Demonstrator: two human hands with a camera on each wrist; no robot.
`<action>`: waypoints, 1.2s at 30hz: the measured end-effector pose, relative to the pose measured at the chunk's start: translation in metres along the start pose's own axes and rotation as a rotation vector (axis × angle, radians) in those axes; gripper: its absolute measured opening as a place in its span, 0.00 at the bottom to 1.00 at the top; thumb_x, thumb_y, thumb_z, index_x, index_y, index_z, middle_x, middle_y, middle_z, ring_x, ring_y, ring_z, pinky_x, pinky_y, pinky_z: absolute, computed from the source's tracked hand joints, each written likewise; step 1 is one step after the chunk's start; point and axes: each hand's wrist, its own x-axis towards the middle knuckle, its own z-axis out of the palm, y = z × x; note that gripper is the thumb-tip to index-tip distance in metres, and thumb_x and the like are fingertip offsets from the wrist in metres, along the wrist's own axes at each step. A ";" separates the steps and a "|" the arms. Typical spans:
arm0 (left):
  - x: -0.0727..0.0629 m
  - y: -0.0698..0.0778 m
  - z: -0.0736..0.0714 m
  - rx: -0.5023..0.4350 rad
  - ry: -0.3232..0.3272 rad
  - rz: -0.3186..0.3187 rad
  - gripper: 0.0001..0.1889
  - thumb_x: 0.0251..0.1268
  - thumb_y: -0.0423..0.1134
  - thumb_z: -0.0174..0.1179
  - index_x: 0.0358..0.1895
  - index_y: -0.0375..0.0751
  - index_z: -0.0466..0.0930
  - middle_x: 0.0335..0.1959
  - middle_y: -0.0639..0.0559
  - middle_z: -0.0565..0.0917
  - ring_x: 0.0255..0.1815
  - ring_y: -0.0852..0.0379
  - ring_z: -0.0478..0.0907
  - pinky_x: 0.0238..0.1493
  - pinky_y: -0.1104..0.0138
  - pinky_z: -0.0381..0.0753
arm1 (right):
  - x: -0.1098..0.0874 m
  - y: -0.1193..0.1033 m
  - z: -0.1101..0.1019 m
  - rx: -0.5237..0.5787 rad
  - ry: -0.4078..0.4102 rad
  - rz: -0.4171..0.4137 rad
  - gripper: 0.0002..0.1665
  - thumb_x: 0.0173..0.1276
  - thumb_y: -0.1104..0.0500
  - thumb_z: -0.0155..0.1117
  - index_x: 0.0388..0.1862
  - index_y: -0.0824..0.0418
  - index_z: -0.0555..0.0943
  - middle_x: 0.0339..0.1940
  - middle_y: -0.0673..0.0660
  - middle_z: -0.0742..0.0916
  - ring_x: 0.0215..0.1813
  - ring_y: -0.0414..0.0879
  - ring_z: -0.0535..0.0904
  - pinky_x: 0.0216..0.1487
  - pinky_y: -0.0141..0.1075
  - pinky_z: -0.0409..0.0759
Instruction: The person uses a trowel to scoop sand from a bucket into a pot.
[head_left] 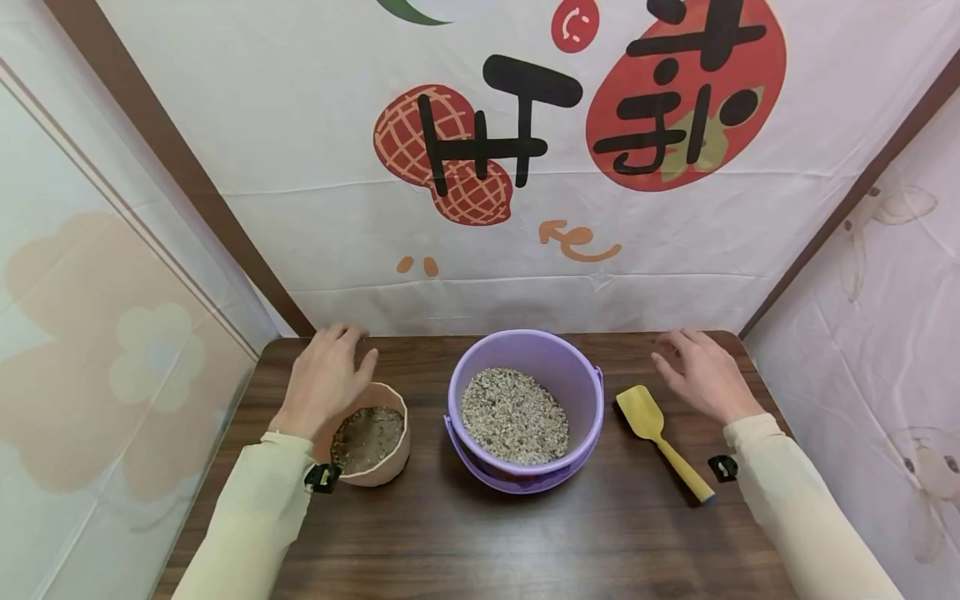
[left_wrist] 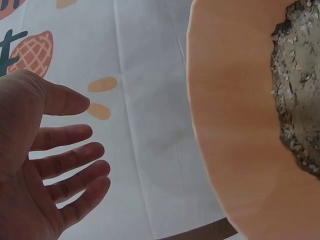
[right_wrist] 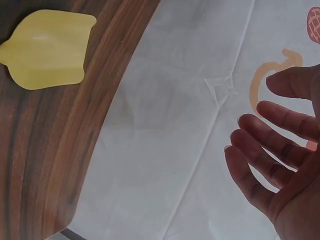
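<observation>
My left hand point(head_left: 324, 377) hovers over the left side of a peach-coloured pot point(head_left: 396, 454), fingers relaxed and holding nothing. Inside that pot lies brownish, gritty material point(left_wrist: 302, 95). At the right, my right hand point(head_left: 703, 372) hangs in the air beyond a yellow toy shovel point(head_left: 647, 417), its fingers loosely bent around nothing. The shovel lies on the table, blade toward the back and handle toward the front. Between the hands stands a purple bucket point(head_left: 581, 392) partly filled with pale gravel point(head_left: 516, 417). Its handle hangs down along the front.
Everything stands on a dark wood-grain table point(head_left: 450, 542). A white printed cloth point(head_left: 315, 225) hangs right behind the table's back edge. More cloth walls close in the left side point(head_left: 90, 375) and the right side point(head_left: 862, 333).
</observation>
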 end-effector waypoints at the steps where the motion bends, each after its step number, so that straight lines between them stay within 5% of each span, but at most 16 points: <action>1: -0.001 0.000 0.001 -0.003 -0.004 -0.001 0.19 0.73 0.41 0.58 0.56 0.28 0.80 0.53 0.32 0.79 0.54 0.32 0.75 0.46 0.39 0.79 | -0.001 0.000 0.000 0.006 -0.008 0.005 0.12 0.71 0.60 0.67 0.49 0.65 0.84 0.39 0.61 0.84 0.41 0.56 0.80 0.38 0.53 0.80; 19: -0.020 0.019 0.015 -0.143 -0.067 -0.010 0.23 0.73 0.42 0.59 0.64 0.30 0.76 0.57 0.33 0.79 0.58 0.35 0.74 0.54 0.40 0.77 | -0.023 -0.004 0.006 0.057 -0.086 0.054 0.15 0.71 0.58 0.68 0.53 0.64 0.82 0.43 0.60 0.85 0.46 0.58 0.81 0.43 0.56 0.80; 29: -0.030 0.039 0.024 -0.270 -0.140 -0.019 0.25 0.72 0.46 0.63 0.68 0.40 0.75 0.53 0.46 0.81 0.38 0.56 0.84 0.38 0.57 0.82 | -0.036 -0.009 0.010 0.111 -0.091 0.059 0.16 0.71 0.59 0.67 0.55 0.63 0.82 0.47 0.59 0.85 0.47 0.57 0.82 0.45 0.56 0.81; 36: -0.036 0.048 0.035 -0.537 -0.159 0.029 0.26 0.71 0.37 0.65 0.69 0.35 0.73 0.57 0.41 0.79 0.49 0.48 0.78 0.41 0.58 0.81 | -0.043 -0.013 0.013 0.177 -0.086 0.065 0.16 0.71 0.59 0.69 0.55 0.63 0.82 0.46 0.58 0.85 0.47 0.56 0.82 0.46 0.53 0.82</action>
